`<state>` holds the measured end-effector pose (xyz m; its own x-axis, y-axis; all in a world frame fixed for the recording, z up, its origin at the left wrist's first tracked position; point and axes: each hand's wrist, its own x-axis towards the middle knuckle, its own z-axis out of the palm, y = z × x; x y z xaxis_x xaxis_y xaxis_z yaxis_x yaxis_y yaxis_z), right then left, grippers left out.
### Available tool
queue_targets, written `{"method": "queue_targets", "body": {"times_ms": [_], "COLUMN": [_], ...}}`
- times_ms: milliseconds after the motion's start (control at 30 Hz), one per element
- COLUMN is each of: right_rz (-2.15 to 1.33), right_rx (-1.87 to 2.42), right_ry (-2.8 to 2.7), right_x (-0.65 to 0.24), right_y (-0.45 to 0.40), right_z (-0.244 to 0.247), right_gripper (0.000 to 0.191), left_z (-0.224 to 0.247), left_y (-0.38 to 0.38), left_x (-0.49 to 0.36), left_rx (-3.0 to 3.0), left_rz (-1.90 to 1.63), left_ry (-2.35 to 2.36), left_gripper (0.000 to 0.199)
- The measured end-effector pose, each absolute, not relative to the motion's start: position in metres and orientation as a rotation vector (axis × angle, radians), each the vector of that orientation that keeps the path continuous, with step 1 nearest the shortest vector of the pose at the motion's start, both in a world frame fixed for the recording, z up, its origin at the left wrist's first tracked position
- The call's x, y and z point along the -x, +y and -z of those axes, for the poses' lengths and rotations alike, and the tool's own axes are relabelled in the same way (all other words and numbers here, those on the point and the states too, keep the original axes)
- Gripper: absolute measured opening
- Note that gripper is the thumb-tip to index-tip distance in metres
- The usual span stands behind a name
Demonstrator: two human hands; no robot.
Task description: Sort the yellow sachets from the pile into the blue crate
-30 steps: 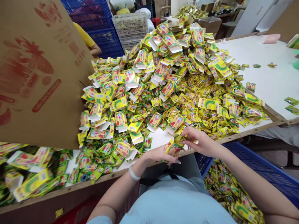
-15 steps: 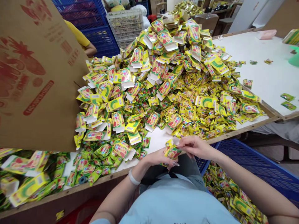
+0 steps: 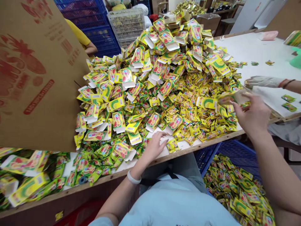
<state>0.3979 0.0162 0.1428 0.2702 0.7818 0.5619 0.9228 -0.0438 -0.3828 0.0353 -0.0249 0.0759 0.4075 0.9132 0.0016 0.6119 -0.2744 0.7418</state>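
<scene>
Small yellow-green packets and open printed boxes lie in a large heap (image 3: 188, 97) on the white table. My left hand (image 3: 154, 146) rests at the table's front edge with fingers apart and nothing in them, between green packets and a single yellow packet (image 3: 172, 146). Out over the right side of the heap is my right hand (image 3: 255, 114), its thumb and fingers apart. A blurred printed box (image 3: 227, 98) is just beyond its fingertips, and contact with it cannot be made out.
A big carton (image 3: 39, 78) stands at the left. Below the table's right edge sits a blue crate (image 3: 242, 153) of filled boxes. Another person's gloved hand (image 3: 264, 81) reaches in from the right; a yellow-sleeved arm (image 3: 81, 36) is behind the carton.
My hands have separated from the box they held together. The left moved slightly left onto the table, the right far to the right. A gloved hand has come in from the right.
</scene>
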Motion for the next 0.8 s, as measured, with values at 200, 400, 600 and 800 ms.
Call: {"method": "queue_targets", "body": {"times_ms": [200,400,600,800], "right_rz": [0.029,-0.419,-0.689,-1.491], "right_rx": [1.984,1.944,1.736,1.088], "right_ry": [-2.184,-2.105,-1.777,-0.980], "right_x": [-0.298,-0.234,-0.259,-0.231], "right_y": [0.007,-0.012,-0.009,-0.033], "right_z": [-0.094,-0.045,-0.041,-0.053], "right_gripper": [0.041,0.022,0.015,0.042], "left_z": [-0.078,-0.079,-0.062,-0.062], "left_y": [-0.027,-0.038,-0.011,0.000], "left_x": [0.011,0.030,0.029,0.011], "left_rx": [-2.389,-2.519,-2.525,-1.966], "left_rz": [0.103,0.211,0.034,-0.652], "left_ry": [1.948,1.652,1.686,1.601], "left_gripper": [0.036,0.058,0.040,0.027]}}
